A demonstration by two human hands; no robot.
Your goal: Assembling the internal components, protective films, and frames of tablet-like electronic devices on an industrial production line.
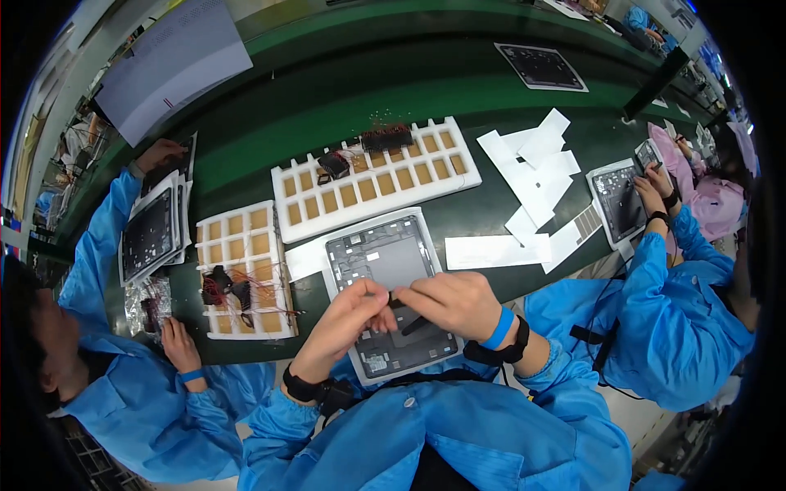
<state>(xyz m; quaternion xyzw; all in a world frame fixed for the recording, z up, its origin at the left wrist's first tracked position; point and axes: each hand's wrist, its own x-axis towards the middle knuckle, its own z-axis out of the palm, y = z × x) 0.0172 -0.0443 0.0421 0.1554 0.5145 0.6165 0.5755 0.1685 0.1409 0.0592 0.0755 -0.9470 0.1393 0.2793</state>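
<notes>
A grey open device chassis (385,262) lies in a white frame in front of me on the green bench. Both my hands meet over its lower half. My left hand (348,315) pinches something small and dark with its fingertips. My right hand (452,301) is curled over the chassis, its fingers touching the same small dark part (407,321); how it is gripped is partly hidden. Both wrists wear dark straps, the right also a blue band.
Two white foam trays with square pockets (372,184) (246,270) hold small wired parts. Loose white paper sheets (532,172) lie to the right. A person on the left handles stacked dark panels (151,233); a person on the right works on another chassis (618,204).
</notes>
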